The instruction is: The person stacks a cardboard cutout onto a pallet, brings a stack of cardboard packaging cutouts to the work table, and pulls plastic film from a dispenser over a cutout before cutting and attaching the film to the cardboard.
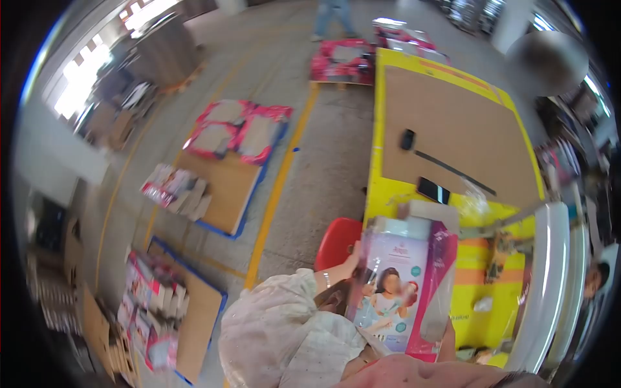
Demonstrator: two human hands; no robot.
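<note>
Box [396, 284] points lengthwise away, title farthest; fingers of left hand [352, 260] clamp its edge; right hand [447, 341], cannot tell.

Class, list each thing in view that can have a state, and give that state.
Printed box, held
Left hand, on its left side
Right hand, at its lower right
Phone, lying flat
Dark strip, lying straight
Clear plastic, crumpled
Red chair, partly hidden

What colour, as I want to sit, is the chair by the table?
The chair is red, best seen in the head view.
</note>
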